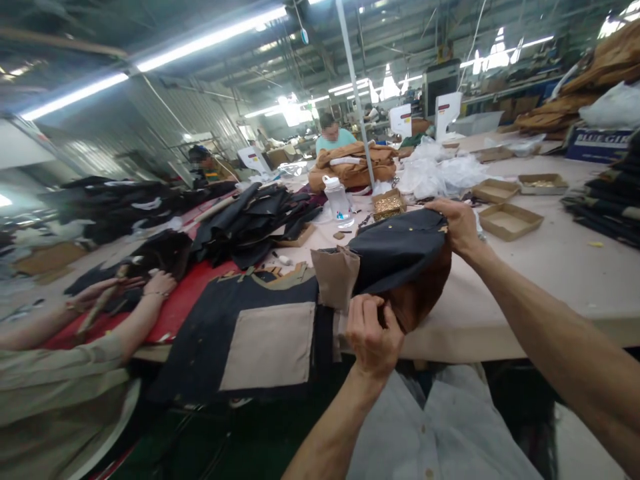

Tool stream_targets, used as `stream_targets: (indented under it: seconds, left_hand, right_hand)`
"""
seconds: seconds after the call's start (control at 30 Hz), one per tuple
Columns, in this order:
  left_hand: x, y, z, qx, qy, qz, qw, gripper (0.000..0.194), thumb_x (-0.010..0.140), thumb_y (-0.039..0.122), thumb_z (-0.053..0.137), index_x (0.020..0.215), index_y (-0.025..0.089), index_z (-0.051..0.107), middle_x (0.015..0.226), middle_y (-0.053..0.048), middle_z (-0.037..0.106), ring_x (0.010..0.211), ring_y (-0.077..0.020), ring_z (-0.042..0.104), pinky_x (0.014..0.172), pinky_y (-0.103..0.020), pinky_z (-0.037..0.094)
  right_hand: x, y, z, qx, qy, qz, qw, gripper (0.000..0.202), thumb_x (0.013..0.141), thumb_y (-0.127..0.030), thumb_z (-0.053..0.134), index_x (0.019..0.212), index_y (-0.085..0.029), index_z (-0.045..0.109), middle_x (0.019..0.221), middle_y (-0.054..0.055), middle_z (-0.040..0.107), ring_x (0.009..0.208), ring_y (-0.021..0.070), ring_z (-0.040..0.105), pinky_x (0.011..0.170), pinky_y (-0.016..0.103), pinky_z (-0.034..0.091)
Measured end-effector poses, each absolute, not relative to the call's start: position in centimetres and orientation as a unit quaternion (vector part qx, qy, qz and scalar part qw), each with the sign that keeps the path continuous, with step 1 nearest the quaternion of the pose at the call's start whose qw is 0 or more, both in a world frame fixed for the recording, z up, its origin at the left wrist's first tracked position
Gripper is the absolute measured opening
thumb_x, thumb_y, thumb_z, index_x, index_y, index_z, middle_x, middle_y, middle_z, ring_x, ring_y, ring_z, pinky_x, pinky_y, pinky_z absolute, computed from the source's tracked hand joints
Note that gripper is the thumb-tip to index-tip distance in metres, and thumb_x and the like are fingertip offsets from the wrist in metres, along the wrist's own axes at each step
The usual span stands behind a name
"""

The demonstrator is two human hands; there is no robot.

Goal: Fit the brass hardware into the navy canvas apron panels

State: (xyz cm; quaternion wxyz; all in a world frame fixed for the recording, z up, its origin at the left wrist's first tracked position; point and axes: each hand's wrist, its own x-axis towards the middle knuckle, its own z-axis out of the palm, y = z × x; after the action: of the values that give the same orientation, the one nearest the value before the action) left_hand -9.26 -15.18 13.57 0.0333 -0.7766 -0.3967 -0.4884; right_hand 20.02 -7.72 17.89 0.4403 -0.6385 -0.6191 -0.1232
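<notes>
A black fabric piece (400, 250) with a brown lining (425, 290) is held up above the table's front edge. My right hand (457, 227) pinches its upper right corner. Lower down, my left hand (373, 333) has curled fingers closed on the lower edge of the same piece, near the brown side. A tan pocket flap (336, 275) hangs at its left end. Beside it on the table lies a dark fabric panel (195, 333) with a large tan pocket (270, 347), its front part hanging over the edge.
At the left, a co-worker's hands (157, 287) handle dark cloth over a red surface (175, 313). Behind are a dark fabric pile (245, 223), a clear bottle (337, 200), a box of metal pieces (389, 205) and cardboard trays (510, 221). Folded dark garments (607, 200) stand right.
</notes>
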Motion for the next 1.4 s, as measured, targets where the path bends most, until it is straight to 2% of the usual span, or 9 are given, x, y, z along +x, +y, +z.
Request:
stream_targets:
  seconds: [0.17,0.33,0.5,0.57,0.67,0.8,1.0,1.23,1.4]
  left_hand:
    - [-6.7,-14.2,20.0,-0.829,-0.352,-0.418,0.119,0.049,0.081,0.029,0.071,0.126,0.014,0.055,0.134,-0.021,0.052,0.13,-0.0379,0.046,0.103,-0.051,0.043]
    - [-4.2,-11.0,22.5,-0.896,-0.342,-0.251,0.129,0.028,0.075,0.014,0.066,0.102,0.018,0.061,0.108,-0.013,0.063,0.104,-0.0299,0.059,0.087,-0.041,0.049]
    - [-5.0,-9.2,24.0,-0.862,-0.41,-0.274,0.119,0.017,0.078,0.015,0.062,0.094,0.02,0.061,0.101,-0.01,0.066,0.096,-0.027,0.062,0.079,-0.035,0.046]
    - [-5.5,-9.1,24.9,-0.85,-0.429,-0.286,0.106,0.01,0.081,0.02,0.062,0.091,0.021,0.061,0.097,-0.008,0.067,0.092,-0.0258,0.063,0.077,-0.035,0.045]
    - [-6.2,-9.4,26.4,-0.84,-0.442,-0.302,0.084,0.007,0.084,0.027,0.063,0.087,0.021,0.063,0.089,-0.007,0.068,0.085,-0.024,0.063,0.073,-0.033,0.043]
    - [-7.0,-10.6,28.3,-0.849,-0.435,-0.3,0.027,0.018,0.083,0.037,0.065,0.078,0.019,0.065,0.073,-0.003,0.062,0.068,-0.0191,0.057,0.063,-0.029,0.037]
    - [-7.6,-12.6,28.8,-0.876,-0.396,-0.264,-0.077,0.026,0.082,0.038,0.065,0.065,0.018,0.064,0.061,0.0,0.052,0.059,-0.014,0.047,0.056,-0.026,0.03]
    - [-6.9,-13.5,26.5,-0.872,-0.392,-0.282,-0.075,0.032,0.087,0.04,0.062,0.064,0.018,0.06,0.059,0.001,0.051,0.056,-0.0126,0.044,0.056,-0.026,0.029]
    - [-6.6,-14.2,25.5,-0.881,-0.373,-0.288,-0.051,0.029,0.089,0.036,0.06,0.066,0.019,0.057,0.063,-0.001,0.056,0.058,-0.0138,0.049,0.056,-0.028,0.033]
  right_hand:
    - [18.0,-8.1,19.4,-0.606,-0.653,-0.111,0.44,0.034,0.089,-0.022,0.051,0.111,-0.018,0.076,0.101,0.007,0.073,0.091,0.0224,0.065,0.076,0.028,0.045]
    - [15.8,-10.1,19.8,-0.6,-0.662,-0.11,0.435,0.033,0.089,-0.028,0.058,0.119,-0.021,0.072,0.104,0.009,0.071,0.091,0.0241,0.064,0.079,0.031,0.047]
    - [17.0,-13.4,12.6,-0.733,-0.523,-0.044,0.433,0.073,0.075,-0.049,0.079,0.137,-0.017,0.059,0.117,0.014,0.068,0.101,0.0313,0.064,0.082,0.037,0.051]
    - [17.6,-13.9,8.8,-0.763,-0.489,0.077,0.417,0.072,0.073,-0.053,0.079,0.131,-0.014,0.064,0.103,0.012,0.072,0.092,0.0299,0.067,0.076,0.034,0.052]
    - [18.3,-13.6,5.0,-0.736,-0.515,0.203,0.389,0.036,0.08,-0.042,0.07,0.103,-0.015,0.077,0.083,0.006,0.074,0.08,0.026,0.068,0.068,0.028,0.048]
    - [19.2,-12.6,5.0,-0.773,-0.508,0.089,0.37,0.023,0.08,-0.023,0.057,0.087,-0.016,0.078,0.08,0.008,0.073,0.08,0.0259,0.068,0.066,0.028,0.044]
    - [17.3,-14.5,7.9,-0.873,-0.392,-0.111,0.269,0.03,0.086,-0.023,0.053,0.11,-0.012,0.068,0.102,0.018,0.067,0.081,0.0257,0.064,0.064,0.03,0.038]
    - [14.3,-17.5,4.5,-0.769,-0.488,-0.028,0.413,0.011,0.082,-0.027,0.057,0.085,-0.02,0.064,0.074,0.003,0.065,0.067,0.0195,0.058,0.063,0.028,0.036]
    - [16.3,-16.6,3.6,-0.73,-0.499,0.096,0.457,0.052,0.1,-0.051,0.037,0.066,-0.019,0.06,0.063,0.004,0.061,0.06,0.0184,0.057,0.057,0.027,0.036]
